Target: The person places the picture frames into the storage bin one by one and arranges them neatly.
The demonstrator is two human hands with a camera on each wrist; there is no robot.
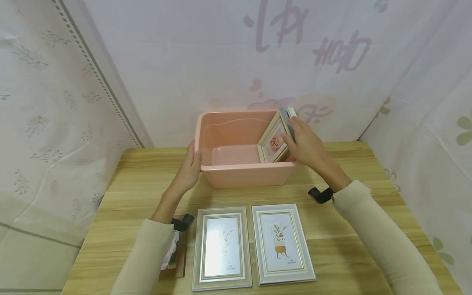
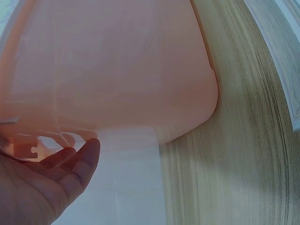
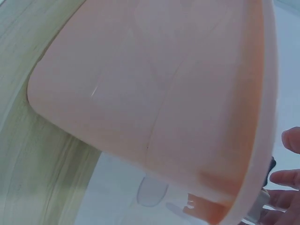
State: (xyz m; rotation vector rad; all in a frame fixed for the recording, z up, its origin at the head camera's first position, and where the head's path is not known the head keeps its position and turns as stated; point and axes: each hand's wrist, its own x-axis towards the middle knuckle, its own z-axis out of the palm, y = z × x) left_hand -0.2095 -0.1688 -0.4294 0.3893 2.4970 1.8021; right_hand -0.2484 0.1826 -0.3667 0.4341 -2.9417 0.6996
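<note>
A pink plastic bin [image 1: 248,175] stands at the far side of the wooden table. My left hand [image 1: 189,170] grips the rim at its left end; the left wrist view shows the curled fingers [image 2: 79,164] by the handle opening. Several picture frames [image 1: 273,141] lean inside against the bin's right end, a cream one with a pink flower print foremost. My right hand [image 1: 307,143] holds the leaning frames at their upper edge, thumb on the front side and fingers over the back. In the right wrist view the bin wall hides most of them, and fingers [image 3: 286,178] show beyond its rim.
Two picture frames, a champagne one [image 1: 222,250] and a silver-white one [image 1: 284,243] with plant prints, lie face up near me. A brown frame [image 1: 180,258] lies partly under my left forearm. Printed cloth [image 1: 221,53] hangs behind the table [image 1: 343,229] and at both sides.
</note>
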